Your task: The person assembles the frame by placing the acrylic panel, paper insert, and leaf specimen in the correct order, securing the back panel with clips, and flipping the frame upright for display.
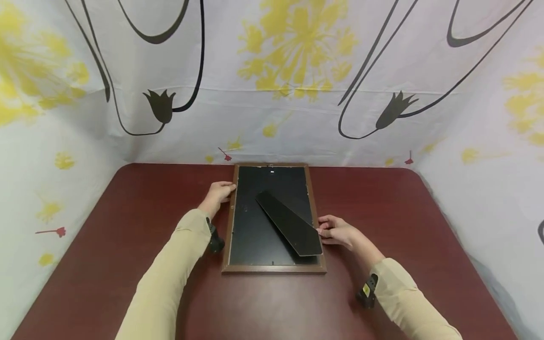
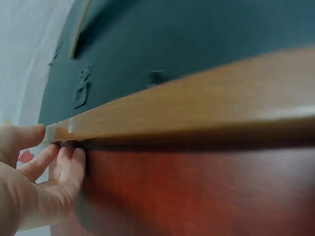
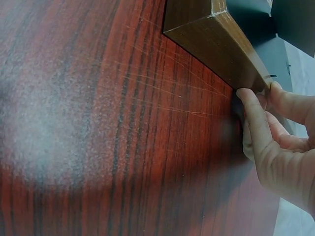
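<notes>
A picture frame with a brown wooden border lies back side up, showing its black backing board. A black easel stand slants across that backing, its wide end towards the lower right. My left hand grips the upper left edge; in the left wrist view the thumb is on the wooden side and the fingertips go beneath it. On the lower right edge, my right hand pinches the wood between the thumb above and fingers at its side and underneath. The picture side is hidden.
The dark red wood-grain table has rounded far corners. White cloth with yellow flowers and grey stems hangs behind it and along both sides. A black wrist camera sits on the right wrist, another on the left.
</notes>
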A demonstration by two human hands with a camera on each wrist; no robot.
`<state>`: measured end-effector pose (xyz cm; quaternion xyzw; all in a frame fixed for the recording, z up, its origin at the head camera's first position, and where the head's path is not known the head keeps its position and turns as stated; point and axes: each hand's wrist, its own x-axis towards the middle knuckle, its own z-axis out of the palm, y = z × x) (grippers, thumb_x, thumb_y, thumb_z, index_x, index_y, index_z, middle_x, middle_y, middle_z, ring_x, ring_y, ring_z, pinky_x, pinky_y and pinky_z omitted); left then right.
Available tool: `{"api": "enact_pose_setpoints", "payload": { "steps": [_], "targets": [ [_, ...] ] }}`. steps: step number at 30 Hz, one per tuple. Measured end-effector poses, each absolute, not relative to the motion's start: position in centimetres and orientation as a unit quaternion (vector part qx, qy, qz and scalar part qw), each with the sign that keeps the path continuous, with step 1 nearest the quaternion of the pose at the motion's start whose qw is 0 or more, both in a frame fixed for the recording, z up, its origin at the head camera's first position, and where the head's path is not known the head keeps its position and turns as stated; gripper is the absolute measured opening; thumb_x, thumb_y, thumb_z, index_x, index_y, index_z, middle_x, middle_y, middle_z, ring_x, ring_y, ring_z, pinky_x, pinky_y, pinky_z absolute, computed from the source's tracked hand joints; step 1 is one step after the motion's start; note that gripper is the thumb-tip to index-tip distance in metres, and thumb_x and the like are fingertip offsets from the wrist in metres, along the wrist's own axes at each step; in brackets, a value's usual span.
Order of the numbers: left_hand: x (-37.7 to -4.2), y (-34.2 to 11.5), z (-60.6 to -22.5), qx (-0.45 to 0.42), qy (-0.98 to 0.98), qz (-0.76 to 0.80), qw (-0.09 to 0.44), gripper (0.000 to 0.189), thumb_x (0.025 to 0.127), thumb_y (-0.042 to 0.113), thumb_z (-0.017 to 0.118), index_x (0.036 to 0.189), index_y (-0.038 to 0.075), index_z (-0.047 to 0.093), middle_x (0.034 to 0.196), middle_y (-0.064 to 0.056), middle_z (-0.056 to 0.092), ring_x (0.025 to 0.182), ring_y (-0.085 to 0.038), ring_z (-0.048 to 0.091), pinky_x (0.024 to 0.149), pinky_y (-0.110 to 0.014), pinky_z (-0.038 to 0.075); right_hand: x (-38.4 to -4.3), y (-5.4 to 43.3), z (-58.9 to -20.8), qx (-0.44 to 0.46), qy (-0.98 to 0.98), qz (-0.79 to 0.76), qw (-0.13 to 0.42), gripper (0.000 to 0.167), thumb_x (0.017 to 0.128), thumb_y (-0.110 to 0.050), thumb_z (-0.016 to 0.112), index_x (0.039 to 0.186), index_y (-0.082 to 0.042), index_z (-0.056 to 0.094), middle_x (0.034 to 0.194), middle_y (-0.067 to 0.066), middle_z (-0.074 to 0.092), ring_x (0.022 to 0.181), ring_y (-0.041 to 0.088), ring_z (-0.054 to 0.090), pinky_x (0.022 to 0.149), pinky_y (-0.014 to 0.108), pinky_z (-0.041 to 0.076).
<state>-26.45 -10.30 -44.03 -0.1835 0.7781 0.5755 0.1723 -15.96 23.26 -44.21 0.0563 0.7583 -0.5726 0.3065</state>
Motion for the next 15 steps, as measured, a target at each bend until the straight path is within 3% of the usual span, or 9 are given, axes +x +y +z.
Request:
{"api": "enact_pose_setpoints", "payload": {
  "steps": [13, 15],
  "targets": [
    [-28.8, -11.5, -43.3, -0.231, 0.745, 0.591, 0.207, 0.045, 0.089, 0.025, 0.059, 0.126, 0.001, 0.052, 0.137, -0.014, 0.045, 0.124, -0.029, 0.047, 0.099, -0.038, 0.045, -16.2, 22.7, -44.5, 0.058, 0.761, -0.573, 0.297, 0.050, 0.090, -0.002, 0.053, 0.133, 0.008, 0.030, 0.096, 0.005, 0.043, 0.080, 0.007, 0.052, 0.074, 0.026, 0.053],
    [-29.0, -11.4, -43.0, -0.227, 0.747, 0.583, 0.226, 0.054, 0.089, 0.026, 0.058, 0.134, 0.001, 0.041, 0.141, -0.014, 0.040, 0.127, -0.027, 0.044, 0.101, -0.037, 0.043, -16.2, 22.8, -44.5, 0.060, 0.760, -0.577, 0.292, 0.049, 0.090, -0.002, 0.054, 0.132, 0.008, 0.031, 0.096, 0.005, 0.043, 0.079, 0.007, 0.053, 0.074, 0.026, 0.054]
  ]
}}
